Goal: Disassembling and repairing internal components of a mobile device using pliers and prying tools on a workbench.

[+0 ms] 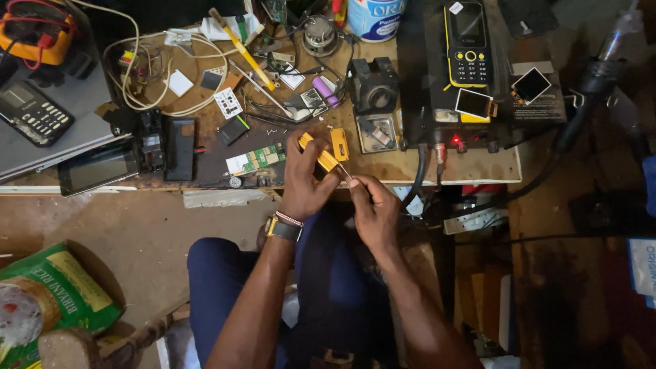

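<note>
My left hand (304, 179) grips a small screwdriver with a yellow handle (321, 157), its thin metal tip pointing down to the right. My right hand (372, 208) is closed around a small part just under that tip; the part itself is hidden by my fingers. Both hands hover at the near edge of a cluttered wooden workbench (383, 164), above my lap in dark blue trousers. An orange rectangular piece (339, 143) lies on the bench right behind the screwdriver.
A black and yellow keypad phone (470, 48) rests on a dark power unit (437, 102) at the right. Circuit boards, cables, a black phone (179, 148), a tablet (96, 171) and a calculator-like handset (31, 113) cover the left. A green sack (48, 301) sits low left.
</note>
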